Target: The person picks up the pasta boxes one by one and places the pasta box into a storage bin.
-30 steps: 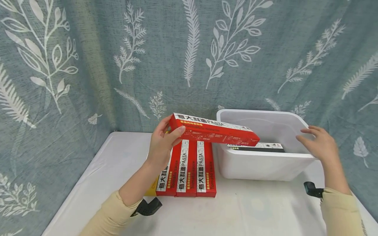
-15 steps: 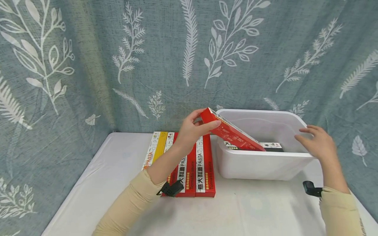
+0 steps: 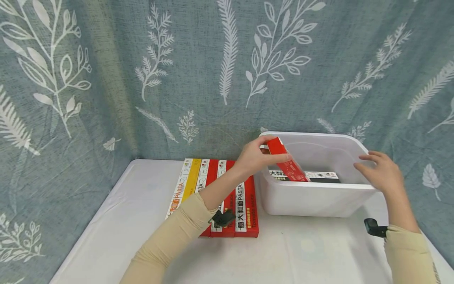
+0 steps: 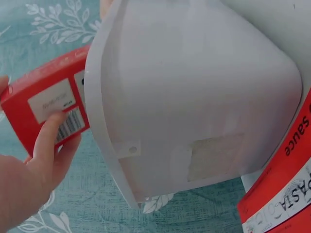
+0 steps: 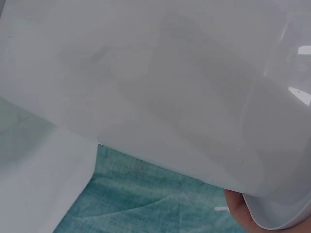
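My left hand (image 3: 257, 156) grips the upper end of a red pasta box (image 3: 289, 169), thumb on its end face. The box slants down into a white plastic bin (image 3: 319, 201), its lower end hidden behind the front rim. In the left wrist view, the box's end face (image 4: 53, 104) shows a label and barcode beside the bin's rim (image 4: 95, 92). A box with a black and white side (image 3: 324, 179) lies inside the bin. My right hand (image 3: 384, 173) holds the bin's right rim, fingers and thumb bent over it; the right wrist view shows mostly the bin's wall (image 5: 121, 87).
Left of the bin, several red pasta boxes (image 3: 252, 213) and a yellow pasta box (image 3: 194, 173) lie side by side on the white table (image 3: 305, 252). A patterned blue-green curtain (image 3: 198, 79) hangs close behind the bin.
My left hand has carried the red pasta box right, from above the row of boxes to the bin, tipping its far end down inside. My right hand has stayed at the rim.
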Demonstrator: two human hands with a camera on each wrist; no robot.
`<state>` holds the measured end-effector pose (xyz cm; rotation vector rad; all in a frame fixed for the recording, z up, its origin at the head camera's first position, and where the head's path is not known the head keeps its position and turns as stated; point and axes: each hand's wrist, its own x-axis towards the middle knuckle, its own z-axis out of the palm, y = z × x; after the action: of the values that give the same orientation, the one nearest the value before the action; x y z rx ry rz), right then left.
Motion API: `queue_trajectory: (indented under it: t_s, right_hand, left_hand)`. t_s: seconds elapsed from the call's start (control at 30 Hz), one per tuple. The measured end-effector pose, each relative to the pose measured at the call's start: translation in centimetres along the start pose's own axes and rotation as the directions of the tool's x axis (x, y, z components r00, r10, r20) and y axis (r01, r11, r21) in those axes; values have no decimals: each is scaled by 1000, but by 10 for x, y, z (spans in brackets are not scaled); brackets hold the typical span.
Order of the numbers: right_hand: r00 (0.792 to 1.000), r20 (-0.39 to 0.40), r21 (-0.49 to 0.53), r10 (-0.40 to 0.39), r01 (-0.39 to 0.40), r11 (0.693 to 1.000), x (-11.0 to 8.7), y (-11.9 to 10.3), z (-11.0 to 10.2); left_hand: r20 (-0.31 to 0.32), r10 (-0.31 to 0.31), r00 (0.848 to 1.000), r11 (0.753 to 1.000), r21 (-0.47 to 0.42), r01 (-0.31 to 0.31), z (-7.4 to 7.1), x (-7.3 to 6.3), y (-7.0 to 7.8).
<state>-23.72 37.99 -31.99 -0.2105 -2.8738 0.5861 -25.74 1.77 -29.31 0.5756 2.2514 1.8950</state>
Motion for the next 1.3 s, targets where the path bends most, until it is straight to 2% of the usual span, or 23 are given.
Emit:
queue_trajectory:
  t_s: [0.1, 0.17, 0.27, 0.37, 0.43, 0.5, 0.6, 0.7, 0.8, 0.9, 1.07, 1.2, 1.3]
  right_hand:
    - [1000, -1, 3, -2, 2, 1000, 0, 0, 0]
    - [1000, -3, 1, -4, 4, 1000, 1, -1, 0]
    - [1000, -2, 2, -5, 5, 1000, 1, -1, 0]
    - [1000, 6, 3, -2, 2, 1000, 3, -1, 1]
    - [1000, 13, 4, 1, -1, 1000, 4, -2, 2]
    - [1000, 14, 7, 5, -5, 1000, 4, -2, 3]
    - [1000, 7, 7, 2, -2, 1000, 4, -1, 2]
    - [1000, 6, 8, 0, 0, 1000, 4, 0, 0]
    - [1000, 10, 9, 3, -3, 1000, 4, 0, -1]
    - [1000, 12, 11, 2, -2, 1000, 3, 0, 0]
    - [1000, 14, 10, -11, 11, 1000, 2, 1, -1]
    - [1000, 16, 2, -10, 10, 1000, 1, 1, -1]
    - [1000, 19, 3, -9, 9, 1000, 1, 1, -1]
  left_hand:
    - [43, 20, 999, 994, 109, -25, 3, 7, 1]
    - [83, 43, 996, 975, 214, -60, 6, 11, 2]
    - [169, 82, 982, 911, 387, -143, 11, 16, 2]
    - [225, 135, 965, 845, 482, -230, 13, 18, 0]
    - [224, 171, 959, 835, 484, -262, 13, 16, -2]
    - [195, 201, 960, 852, 448, -270, 12, 13, -4]
    - [150, 232, 961, 902, 336, -271, 7, 6, -6]
    - [101, 239, 966, 947, 197, -255, -1, -3, -9]
    - [45, 225, 973, 970, 82, -228, -12, -12, -16]
    - [0, 183, 983, 983, 5, -183, -24, -24, -26]
    - [-43, 74, 996, 992, -98, -78, -46, -45, -47]
    - [-90, -25, 996, 986, -166, 10, -66, -67, -62]
    - [-127, -98, 987, 977, -200, 72, -81, -87, -72]
